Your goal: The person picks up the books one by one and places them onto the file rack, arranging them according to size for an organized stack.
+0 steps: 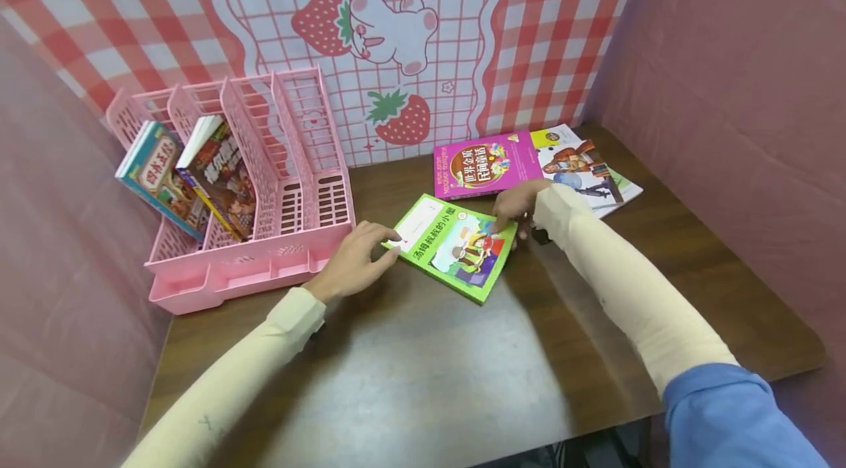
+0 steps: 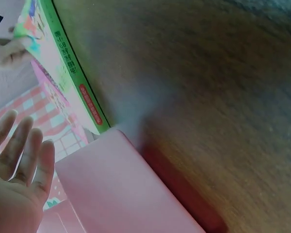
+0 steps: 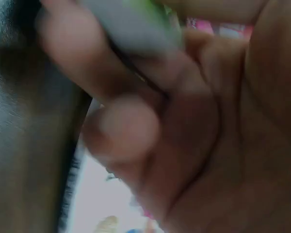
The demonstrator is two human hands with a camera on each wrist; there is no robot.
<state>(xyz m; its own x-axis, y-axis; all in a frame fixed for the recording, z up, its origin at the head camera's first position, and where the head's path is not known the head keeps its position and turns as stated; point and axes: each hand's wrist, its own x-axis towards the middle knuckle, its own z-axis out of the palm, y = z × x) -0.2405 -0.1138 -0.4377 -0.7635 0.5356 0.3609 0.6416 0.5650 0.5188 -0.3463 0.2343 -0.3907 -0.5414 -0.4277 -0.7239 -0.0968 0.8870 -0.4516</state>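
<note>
A wood-grain counter [image 1: 396,380] spreads before you, with a pink divided rack [image 1: 258,255] at its left holding two leaning books. At the back right, a purple book [image 1: 485,165] lies beside a white-covered book [image 1: 578,170]. The green book [image 1: 456,247] is near the counter's middle, between your hands, just in front of the purple one. Your right hand [image 1: 518,202] pinches its right end; your left hand [image 1: 357,258] is relaxed and grasps nothing, its fingertips by the left edge, perhaps touching. To handle it well, you would do best to support that left end too, thumb on one face and fingers on the other, and raise both ends evenly so the cover does not bend. The cover has a lime border, a white panel at the left, dark title characters and a colourful picture of figures; the spine [image 2: 70,63] carries a small red label [image 2: 90,104].
</note>
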